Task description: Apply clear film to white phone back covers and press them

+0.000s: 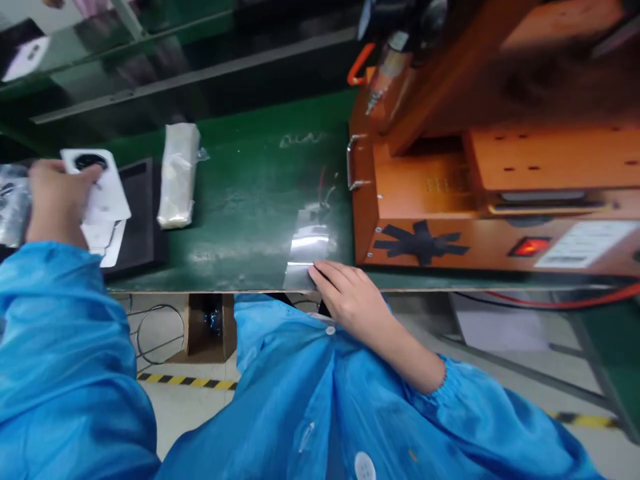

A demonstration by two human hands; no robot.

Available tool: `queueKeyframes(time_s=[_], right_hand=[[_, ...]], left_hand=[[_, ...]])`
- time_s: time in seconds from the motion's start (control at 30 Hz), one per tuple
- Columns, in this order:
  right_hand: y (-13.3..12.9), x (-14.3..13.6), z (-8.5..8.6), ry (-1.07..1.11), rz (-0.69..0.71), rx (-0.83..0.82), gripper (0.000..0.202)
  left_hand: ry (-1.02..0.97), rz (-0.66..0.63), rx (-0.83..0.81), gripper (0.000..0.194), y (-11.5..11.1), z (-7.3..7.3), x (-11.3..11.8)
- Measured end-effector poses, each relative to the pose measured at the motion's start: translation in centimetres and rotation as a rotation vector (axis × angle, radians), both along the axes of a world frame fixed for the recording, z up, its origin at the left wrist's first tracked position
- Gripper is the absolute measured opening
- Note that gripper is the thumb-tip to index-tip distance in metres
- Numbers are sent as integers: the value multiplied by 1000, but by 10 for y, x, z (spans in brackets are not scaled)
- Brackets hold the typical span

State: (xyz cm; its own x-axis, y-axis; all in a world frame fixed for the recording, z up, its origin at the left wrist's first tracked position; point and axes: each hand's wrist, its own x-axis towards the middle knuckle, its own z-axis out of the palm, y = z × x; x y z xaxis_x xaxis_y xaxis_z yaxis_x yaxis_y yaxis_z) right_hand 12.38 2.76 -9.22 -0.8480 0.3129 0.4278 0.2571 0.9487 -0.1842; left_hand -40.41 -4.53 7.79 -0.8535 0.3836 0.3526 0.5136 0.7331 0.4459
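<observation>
At the left, my left hand (63, 200) is closed on a white panel (107, 193) with a dark round part near its top. Another white piece (113, 248) lies just below that panel, over a black tray (143, 220). My right hand (350, 293) rests at the table's front edge, fingers together, its fingertips on a clear shiny film (307, 250) that lies flat on the green table (245, 200). Whether those fingers pinch the film cannot be made out.
An orange machine (500, 240) with a lit red switch fills the right side. A wrapped white block (179, 175) stands behind the black tray. Clear plastic bags (14, 203) lie at the far left. A tool (387, 73) hangs above the machine's left end.
</observation>
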Motion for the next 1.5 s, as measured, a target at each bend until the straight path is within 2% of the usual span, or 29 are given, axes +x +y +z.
queueKeyframes(time_s=[0.03,0.1,0.17,0.2,0.27,0.33,0.37,0.43,0.5,0.57,0.63,0.67,0.7,0.8,0.87,0.97,1.1,1.23,1.4,1.5], right_hand=[[-1,3,-3,-3,-4,-34,37],[-3,9,-9,-3,-10,-100,41],[-6,14,-13,-4,-22,-161,46],[-7,16,-15,-2,-28,-190,49],[-9,19,-17,15,-37,-237,54],[-9,22,-17,54,-47,-255,59],[-9,24,-17,81,-49,-249,61],[-9,29,-16,139,-55,-219,61],[-10,33,-15,185,-78,-194,58],[-12,35,-12,231,-120,-200,57],[-13,30,-8,277,-144,-224,56],[-13,26,-5,288,-148,-240,55],[-12,19,-1,285,-149,-258,52],[-7,-5,5,205,-167,-325,43],[-1,-19,7,136,-179,-341,40],[7,-30,6,62,-185,-274,35],[9,-27,10,115,-186,-174,23],[4,-17,15,192,-162,-188,14],[0,-15,16,113,-220,-234,22],[3,-19,14,79,-203,-205,24]], left_hand=[[-2,39,39,63,-1,0,14],[-64,-58,95,66,0,-13,51],[-230,-273,142,66,6,-44,94],[-352,-335,172,67,10,-62,115],[-565,-375,150,71,18,-97,151],[-573,-378,70,70,22,-121,173],[-479,-376,23,71,21,-126,181],[-170,-401,-38,72,17,-128,194],[82,-545,-58,58,10,-125,214],[89,-881,-113,37,4,-126,242],[-40,-1185,-185,33,1,-134,270],[-92,-1252,-196,37,0,-140,281],[-119,-1261,-184,39,-1,-145,290],[-138,-1171,-109,30,-1,-157,299],[-166,-1139,-79,19,-1,-158,298],[-215,-1115,-46,10,1,-156,297],[-218,-1123,-53,11,1,-157,301],[-184,-1129,-43,12,-3,-161,305],[-190,-1155,7,11,-5,-160,307],[-218,-1142,-4,17,-3,-159,306]])
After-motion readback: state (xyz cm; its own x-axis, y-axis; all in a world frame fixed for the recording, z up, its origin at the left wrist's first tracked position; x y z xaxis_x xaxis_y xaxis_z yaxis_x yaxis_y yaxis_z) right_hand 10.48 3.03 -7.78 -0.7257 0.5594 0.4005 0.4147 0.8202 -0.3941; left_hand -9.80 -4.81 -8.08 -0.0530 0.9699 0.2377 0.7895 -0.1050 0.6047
